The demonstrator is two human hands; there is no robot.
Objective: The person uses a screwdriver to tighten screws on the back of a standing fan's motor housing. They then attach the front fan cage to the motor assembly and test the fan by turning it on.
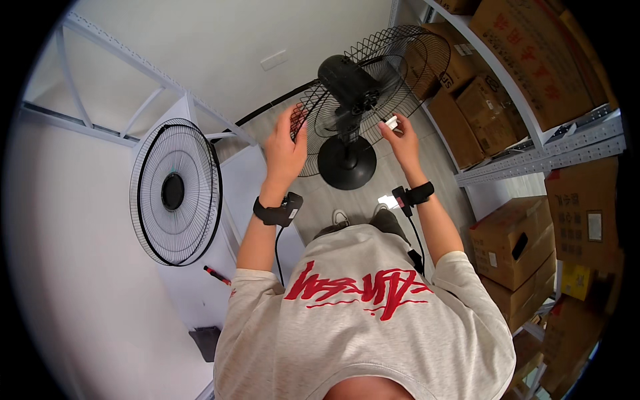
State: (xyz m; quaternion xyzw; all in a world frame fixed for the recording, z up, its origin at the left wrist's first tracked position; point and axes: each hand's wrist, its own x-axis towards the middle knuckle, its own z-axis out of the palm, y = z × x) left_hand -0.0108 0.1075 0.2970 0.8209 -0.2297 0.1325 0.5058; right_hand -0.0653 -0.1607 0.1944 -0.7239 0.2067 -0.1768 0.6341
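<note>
A black electric fan (348,83) stands on its round base in front of me, its wire guard (427,50) spreading to both sides of the motor housing. At the guard's left edge, my left hand (285,150) has its fingers curled around the wires. My right hand (403,140) is closed in a pinch on a small white piece (392,123), beside the fan's middle. What exactly the white piece is, I cannot make out. A second round wire guard (150,193) with a black rim and a black centre cap rests on the white surface to my left.
Metal shelving (533,127) with cardboard boxes (533,63) runs along the right. More boxes (513,233) are stacked below. A red and black tool (217,275) and a dark flat object (205,343) lie on the white tabletop (177,293). A white metal frame (127,50) rises at the left.
</note>
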